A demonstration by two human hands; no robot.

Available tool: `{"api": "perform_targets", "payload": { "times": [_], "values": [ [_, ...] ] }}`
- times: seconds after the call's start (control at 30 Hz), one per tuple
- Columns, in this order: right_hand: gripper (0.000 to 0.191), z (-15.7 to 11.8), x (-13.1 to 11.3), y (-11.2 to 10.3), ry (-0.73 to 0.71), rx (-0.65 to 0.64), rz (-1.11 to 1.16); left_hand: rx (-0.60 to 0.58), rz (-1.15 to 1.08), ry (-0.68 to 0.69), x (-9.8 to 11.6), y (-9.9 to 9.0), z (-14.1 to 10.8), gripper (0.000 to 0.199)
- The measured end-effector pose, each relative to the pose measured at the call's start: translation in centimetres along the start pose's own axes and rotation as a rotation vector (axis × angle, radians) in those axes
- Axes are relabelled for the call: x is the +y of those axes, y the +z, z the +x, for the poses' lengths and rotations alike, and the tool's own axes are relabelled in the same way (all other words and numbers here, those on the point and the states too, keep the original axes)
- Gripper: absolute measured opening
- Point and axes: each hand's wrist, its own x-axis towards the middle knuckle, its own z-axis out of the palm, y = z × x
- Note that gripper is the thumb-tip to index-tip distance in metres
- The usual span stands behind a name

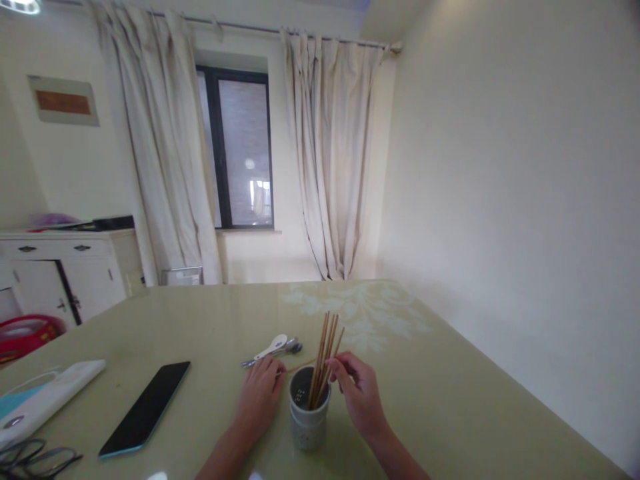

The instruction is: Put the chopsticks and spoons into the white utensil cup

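A pale ceramic utensil holder (309,427) stands upright on the table, with several wooden chopsticks (323,353) leaning in it. My right hand (357,390) is closed at the holder's right side, thumb and finger pinching one of the chopsticks. To the left of the holder, my left hand (263,390) rests low over the table with curled fingers. A single chopstick (301,365) runs from its fingertips toward the back of the holder. Just beyond that hand lie a white spoon (274,345) and metal spoons (294,347), their handles partly hidden by the fingers.
On the left of the table (220,320) lie a black phone (145,410), a long white device (53,400) and a dark cable (37,460). A wall (525,200) borders the right edge. A white cabinet (95,280) and a red basin (30,337) stand beyond the left edge.
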Motion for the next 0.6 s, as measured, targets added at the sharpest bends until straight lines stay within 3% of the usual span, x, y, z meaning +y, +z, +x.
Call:
{"api": "perform_targets", "payload": {
  "times": [0.4, 0.6],
  "values": [
    [0.066, -0.21, 0.99, 0.31, 0.048, 0.012, 0.051, -0.042, -0.009, -0.002, 0.19, 0.14, -0.13, 0.02],
    [0.065, -0.09, 1.05, 0.07, 0.043, 0.027, 0.002, -0.048, -0.027, -0.018, 0.62, -0.3, -0.06, 0.017]
  ]
}}
